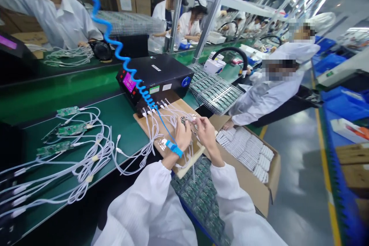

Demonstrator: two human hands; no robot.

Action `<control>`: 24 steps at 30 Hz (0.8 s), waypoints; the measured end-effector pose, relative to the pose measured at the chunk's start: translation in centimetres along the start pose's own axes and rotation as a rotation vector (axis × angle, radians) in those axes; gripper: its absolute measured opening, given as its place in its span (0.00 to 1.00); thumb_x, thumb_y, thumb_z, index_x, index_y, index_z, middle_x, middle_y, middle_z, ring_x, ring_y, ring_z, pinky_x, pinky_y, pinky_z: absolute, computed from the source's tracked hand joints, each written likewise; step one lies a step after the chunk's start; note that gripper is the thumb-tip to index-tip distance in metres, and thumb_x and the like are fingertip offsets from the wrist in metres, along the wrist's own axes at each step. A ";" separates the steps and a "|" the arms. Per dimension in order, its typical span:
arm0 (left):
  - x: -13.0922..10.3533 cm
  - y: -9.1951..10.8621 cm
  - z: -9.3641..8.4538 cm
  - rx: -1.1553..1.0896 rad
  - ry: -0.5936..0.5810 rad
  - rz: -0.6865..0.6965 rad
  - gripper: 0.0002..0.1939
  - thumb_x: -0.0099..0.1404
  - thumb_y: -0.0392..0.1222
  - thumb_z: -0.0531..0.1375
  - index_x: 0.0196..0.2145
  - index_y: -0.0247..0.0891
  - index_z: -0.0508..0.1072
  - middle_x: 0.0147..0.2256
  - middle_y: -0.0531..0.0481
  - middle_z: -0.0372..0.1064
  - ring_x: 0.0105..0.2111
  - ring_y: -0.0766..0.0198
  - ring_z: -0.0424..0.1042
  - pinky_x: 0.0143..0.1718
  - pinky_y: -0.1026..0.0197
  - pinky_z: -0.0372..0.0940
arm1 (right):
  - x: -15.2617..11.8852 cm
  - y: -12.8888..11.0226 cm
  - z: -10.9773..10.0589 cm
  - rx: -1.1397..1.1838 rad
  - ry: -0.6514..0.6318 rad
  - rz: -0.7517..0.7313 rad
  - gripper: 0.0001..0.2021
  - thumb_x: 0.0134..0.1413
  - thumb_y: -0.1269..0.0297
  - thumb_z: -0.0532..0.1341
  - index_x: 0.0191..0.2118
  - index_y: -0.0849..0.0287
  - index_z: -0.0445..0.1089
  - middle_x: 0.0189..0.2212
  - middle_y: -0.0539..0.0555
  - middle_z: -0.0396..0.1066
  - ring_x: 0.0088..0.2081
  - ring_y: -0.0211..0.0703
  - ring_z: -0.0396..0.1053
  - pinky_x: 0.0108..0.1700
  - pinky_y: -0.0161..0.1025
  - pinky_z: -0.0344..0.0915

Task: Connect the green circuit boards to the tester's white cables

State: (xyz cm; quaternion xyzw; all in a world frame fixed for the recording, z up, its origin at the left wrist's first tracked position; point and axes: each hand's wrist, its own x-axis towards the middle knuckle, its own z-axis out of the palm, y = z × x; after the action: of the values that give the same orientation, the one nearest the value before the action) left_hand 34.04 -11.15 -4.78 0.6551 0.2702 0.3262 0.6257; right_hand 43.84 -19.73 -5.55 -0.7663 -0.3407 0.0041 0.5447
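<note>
My left hand (183, 137), with a blue wrist strap (174, 148) around its wrist, is closed on a small circuit board (183, 121), mostly covered by the fingers. Beside it, my right hand (206, 133) pinches with thumb and fingertips; what lies between them is too small to make out. Both hands are over a brown board (144, 124) at the front of a black box (155, 78) with a lit purple display. White cables (152, 132) run from the box's front and bunch near my hands. Below my forearms stands a tray of green circuit boards (198, 184).
Left on the green bench (127, 123), several circuit boards (72, 128) are joined to bundled white cables (98, 150). A coiled blue hose (111, 34) hangs ahead. To the right stand a carton (275, 167) of white pieces and a co-worker in white (268, 88); wire racks (217, 90) lie beyond.
</note>
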 end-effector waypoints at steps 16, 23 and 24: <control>0.2 0.3 -1.7 -0.201 0.206 0.025 0.15 0.75 0.49 0.55 0.55 0.42 0.64 0.47 0.43 0.74 0.50 0.57 0.76 0.58 0.54 0.66 | -3.5 2.3 -2.6 -0.132 -0.419 -0.279 0.21 0.74 0.54 0.54 0.65 0.51 0.70 0.53 0.59 0.77 0.59 0.53 0.72 0.77 0.68 0.38; -2.5 4.4 -3.1 -0.641 -0.062 -0.376 0.14 0.67 0.49 0.63 0.45 0.39 0.69 0.36 0.47 0.77 0.43 0.56 0.80 0.51 0.53 0.73 | -4.0 -1.5 -4.4 -0.054 -0.369 -0.200 0.23 0.68 0.44 0.61 0.59 0.52 0.75 0.59 0.61 0.70 0.71 0.58 0.57 0.75 0.64 0.47; -3.3 5.0 -3.4 -0.630 -0.086 -0.406 0.16 0.67 0.50 0.63 0.46 0.38 0.70 0.37 0.46 0.78 0.43 0.56 0.81 0.51 0.53 0.73 | -4.8 -2.6 -4.4 0.026 -0.302 -0.131 0.24 0.69 0.42 0.58 0.59 0.52 0.74 0.61 0.60 0.68 0.70 0.55 0.58 0.75 0.61 0.50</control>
State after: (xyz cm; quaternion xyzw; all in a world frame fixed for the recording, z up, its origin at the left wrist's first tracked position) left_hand 29.04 -11.83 -0.04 0.3768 0.2545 0.2348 0.8591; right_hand 40.49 -25.41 -3.36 -0.7258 -0.4680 0.0880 0.4964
